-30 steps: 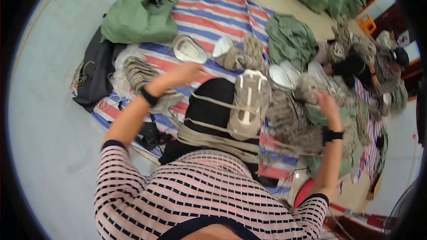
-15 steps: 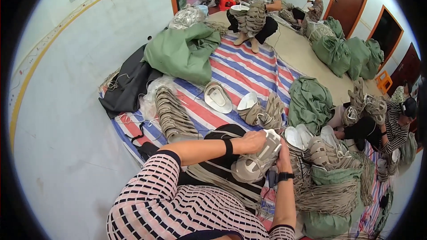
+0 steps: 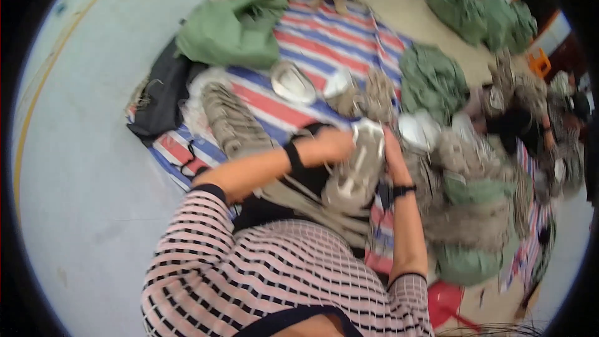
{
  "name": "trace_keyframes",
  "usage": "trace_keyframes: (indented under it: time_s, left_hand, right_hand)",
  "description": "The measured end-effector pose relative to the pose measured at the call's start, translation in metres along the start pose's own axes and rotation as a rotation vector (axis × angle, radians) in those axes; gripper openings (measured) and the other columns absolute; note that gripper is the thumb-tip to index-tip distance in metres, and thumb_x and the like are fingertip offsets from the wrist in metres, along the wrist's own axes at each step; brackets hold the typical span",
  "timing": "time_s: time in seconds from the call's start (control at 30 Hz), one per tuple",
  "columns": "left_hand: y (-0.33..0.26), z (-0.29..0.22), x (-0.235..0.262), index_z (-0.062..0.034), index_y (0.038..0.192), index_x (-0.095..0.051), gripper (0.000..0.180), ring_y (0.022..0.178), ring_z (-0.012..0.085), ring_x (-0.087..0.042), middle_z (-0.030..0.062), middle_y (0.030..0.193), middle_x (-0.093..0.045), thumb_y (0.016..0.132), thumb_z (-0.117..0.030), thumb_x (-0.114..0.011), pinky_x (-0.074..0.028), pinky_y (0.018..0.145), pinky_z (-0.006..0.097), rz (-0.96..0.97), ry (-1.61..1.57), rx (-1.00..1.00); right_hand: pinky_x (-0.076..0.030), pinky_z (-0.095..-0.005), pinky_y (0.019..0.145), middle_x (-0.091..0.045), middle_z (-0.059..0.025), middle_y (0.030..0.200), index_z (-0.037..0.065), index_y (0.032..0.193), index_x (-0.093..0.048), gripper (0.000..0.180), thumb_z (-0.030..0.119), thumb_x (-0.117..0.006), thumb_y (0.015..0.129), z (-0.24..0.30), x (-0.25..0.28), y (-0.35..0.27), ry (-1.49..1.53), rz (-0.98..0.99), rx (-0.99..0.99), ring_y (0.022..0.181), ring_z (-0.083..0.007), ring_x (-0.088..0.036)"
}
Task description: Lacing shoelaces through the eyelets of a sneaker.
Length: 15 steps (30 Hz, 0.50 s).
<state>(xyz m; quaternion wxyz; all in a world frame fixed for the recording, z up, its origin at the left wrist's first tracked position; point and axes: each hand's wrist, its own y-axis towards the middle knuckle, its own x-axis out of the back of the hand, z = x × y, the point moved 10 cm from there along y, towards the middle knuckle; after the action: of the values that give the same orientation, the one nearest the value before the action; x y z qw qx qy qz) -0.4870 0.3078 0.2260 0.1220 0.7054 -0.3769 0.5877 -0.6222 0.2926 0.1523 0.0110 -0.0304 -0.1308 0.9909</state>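
Note:
A grey-beige shoe upper (image 3: pixel 354 178) with white trim stands tilted above my lap, its white end pointing away from me. My right hand (image 3: pixel 393 157) grips its right side. Against the upper's left side, near the white end, my left hand (image 3: pixel 336 146) is closed and blurred; what its fingers pinch is hidden. Long beige laces (image 3: pixel 318 212) lie across my dark-clad lap. Ahead of me on the striped sheet are a white-lined upper (image 3: pixel 293 83) and a pair of other uppers (image 3: pixel 377 95). Left of these lies a long nested row of uppers (image 3: pixel 234 122).
Green sacks (image 3: pixel 234 28) and a black cloth bag (image 3: pixel 163 97) lie at left on the striped sheet (image 3: pixel 324 43). To my right are piled uppers (image 3: pixel 462 153), a lace bundle (image 3: pixel 471 224) and a red stool (image 3: pixel 444 304). Co-workers sit ahead and at right.
My view has tipped down and blurred, so the scene sits higher. My left hand has drawn slightly away from the upper's white end; my right hand still holds the upper.

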Motion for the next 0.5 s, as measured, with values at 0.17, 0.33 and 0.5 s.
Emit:
trace_keyframes:
  time_s: [0.17, 0.33, 0.5]
  left_hand:
    - [-0.028, 0.011, 0.061, -0.0030, 0.107, -0.050, 0.027, 0.066, 0.0069, -0.052, 0.0009, 0.068, -0.052, 0.080, 0.001, -0.047, -0.042, 0.063, 0.021, 0.013, -0.908, -0.179]
    - [-0.033, -0.010, 0.094, -0.0005, 0.104, -0.052, 0.022, 0.068, 0.0067, -0.053, 0.0009, 0.073, -0.055, 0.082, 0.001, -0.051, -0.042, 0.064, 0.021, -0.167, -0.979, -0.309]
    - [-0.043, 0.005, 0.093, 0.0001, 0.094, -0.062, 0.016, 0.063, 0.0093, -0.050, 0.0020, 0.070, -0.058, 0.082, -0.008, -0.056, -0.041, 0.058, 0.025, -0.122, -0.973, -0.353]
  right_hand:
    - [-0.040, -0.0350, 0.089, -0.059, -0.0133, 0.107, -0.001, 0.118, -0.049, 0.036, 0.021, -0.040, 0.091, 0.070, 0.009, -0.014, -1.103, -0.406, 0.468, 0.099, -0.0261, -0.054]
    - [-0.040, -0.0293, 0.068, -0.056, -0.0075, 0.079, 0.000, 0.103, -0.053, 0.025, 0.020, -0.047, 0.090, 0.124, -0.078, -0.083, 0.124, 0.191, 0.286, 0.073, -0.0166, -0.050]
    - [-0.026, -0.0192, 0.048, -0.039, 0.0065, 0.059, 0.005, 0.079, -0.055, 0.022, 0.022, -0.051, 0.091, 0.100, -0.026, -0.130, 0.193, 0.231, -0.157, 0.051, -0.0035, -0.033]
